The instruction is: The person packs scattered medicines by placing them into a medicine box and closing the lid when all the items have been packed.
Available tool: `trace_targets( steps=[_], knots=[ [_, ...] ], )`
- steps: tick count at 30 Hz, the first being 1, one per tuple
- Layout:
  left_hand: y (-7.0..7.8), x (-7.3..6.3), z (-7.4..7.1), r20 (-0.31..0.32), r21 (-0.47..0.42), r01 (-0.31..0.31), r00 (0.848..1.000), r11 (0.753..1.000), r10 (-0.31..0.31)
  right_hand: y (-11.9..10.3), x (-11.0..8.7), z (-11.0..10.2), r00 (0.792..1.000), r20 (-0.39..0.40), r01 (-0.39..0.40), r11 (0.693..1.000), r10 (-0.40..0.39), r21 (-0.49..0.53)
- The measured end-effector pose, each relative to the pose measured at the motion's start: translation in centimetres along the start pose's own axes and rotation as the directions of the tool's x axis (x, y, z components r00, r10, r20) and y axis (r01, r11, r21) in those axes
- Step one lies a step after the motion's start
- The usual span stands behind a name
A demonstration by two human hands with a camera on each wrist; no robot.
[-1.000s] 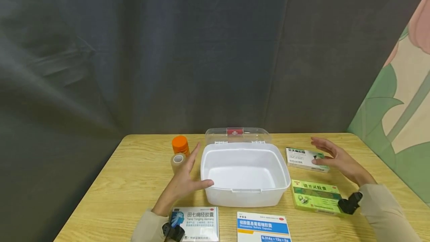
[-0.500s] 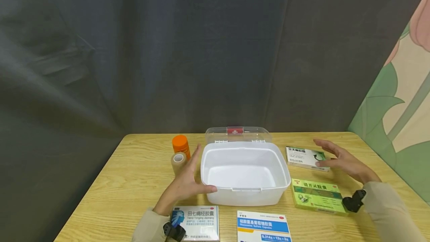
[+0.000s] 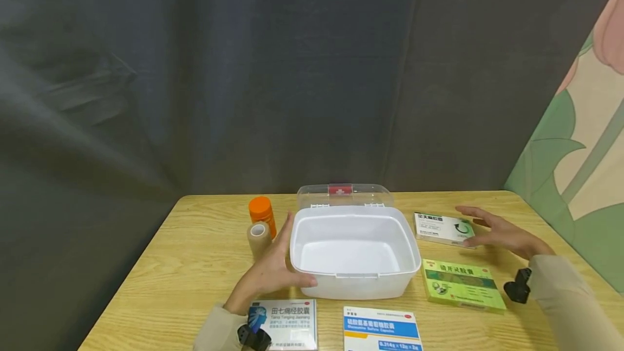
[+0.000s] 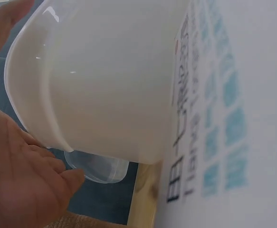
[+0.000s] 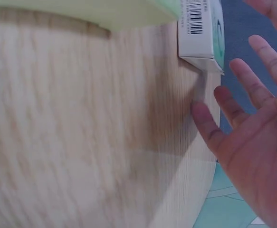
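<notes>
In the head view my left hand (image 3: pixel 270 270) is at the left front corner of a white plastic storage box (image 3: pixel 356 287), thumb near its front wall and fingers along its left side. The left wrist view shows this hand (image 4: pixel 19 175) with its fingers spread beside the translucent wall (image 4: pixel 105 85). My right hand (image 3: pixel 502 234) is low at the right end of a white and green medicine box (image 3: pixel 441 229), thumb overlapping its near corner. Its fingers are spread apart in the right wrist view, close to the box's end (image 5: pixel 197 33).
The box's clear lid (image 3: pixel 312 196) hangs open at the back. Left of it stand an orange-capped bottle (image 3: pixel 261 210) and a tan roll (image 3: pixel 258 234). A green medicine box (image 3: pixel 463 286) lies at right; a blue-white one (image 3: pixel 382 326) and a pale one (image 3: pixel 290 321) lie in front.
My right hand has lowered and shifted slightly right at the end of the white and green medicine box. The left hand has edged right, nearer the storage box's corner.
</notes>
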State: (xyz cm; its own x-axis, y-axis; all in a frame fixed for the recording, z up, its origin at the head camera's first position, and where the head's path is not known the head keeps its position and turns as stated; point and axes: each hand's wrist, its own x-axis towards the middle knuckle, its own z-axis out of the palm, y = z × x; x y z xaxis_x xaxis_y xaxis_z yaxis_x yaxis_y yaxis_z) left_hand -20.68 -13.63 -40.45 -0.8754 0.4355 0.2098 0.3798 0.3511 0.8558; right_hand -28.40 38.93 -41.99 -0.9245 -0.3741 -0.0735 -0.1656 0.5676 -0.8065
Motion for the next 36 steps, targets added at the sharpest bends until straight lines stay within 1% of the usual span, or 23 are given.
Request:
trace_targets(
  steps=[4, 14, 18, 23, 27, 32, 36],
  knots=[
    [-0.2, 0.0, 0.0, 0.007, -0.043, -0.027, 1.0, 0.999, 0.027, 0.1, 0.6, 0.2, 1.0, 0.019, 0.015, 1.0, -0.015, -0.023],
    [-0.5, -0.2, 0.2, -0.035, -0.116, -0.05, 0.998, 0.992, 0.046, 0.2, 1.9, 1.1, 0.999, 0.029, -0.01, 0.998, 0.012, -0.063],
    [-0.5, -0.3, 0.4, -0.055, -0.105, -0.04, 0.998, 0.994, 0.035, 0.0, 2.1, 1.3, 1.0, 0.028, -0.012, 0.997, 0.015, -0.073],
    [-0.4, -0.3, 0.6, -0.059, -0.1, -0.021, 0.998, 0.995, 0.015, -0.4, 2.0, 1.3, 0.999, 0.02, -0.033, 0.994, 0.035, -0.104],
    [-0.3, -0.3, 0.7, -0.062, -0.096, -0.013, 0.998, 0.995, 0.007, -0.2, 1.8, 1.3, 0.999, 0.013, -0.045, 0.991, 0.047, -0.128],
    [-0.1, -0.2, 0.8, -0.064, -0.092, -0.01, 0.998, 0.996, 0.004, 0.1, 1.8, 1.3, 0.999, -0.005, -0.051, 0.99, 0.051, -0.133],
    [0.1, -0.2, 0.9, -0.077, -0.068, 0.008, 0.997, 0.998, -0.013, 0.1, 1.8, 1.5, 0.999, -0.016, -0.051, 0.992, 0.05, -0.118]
  ],
)
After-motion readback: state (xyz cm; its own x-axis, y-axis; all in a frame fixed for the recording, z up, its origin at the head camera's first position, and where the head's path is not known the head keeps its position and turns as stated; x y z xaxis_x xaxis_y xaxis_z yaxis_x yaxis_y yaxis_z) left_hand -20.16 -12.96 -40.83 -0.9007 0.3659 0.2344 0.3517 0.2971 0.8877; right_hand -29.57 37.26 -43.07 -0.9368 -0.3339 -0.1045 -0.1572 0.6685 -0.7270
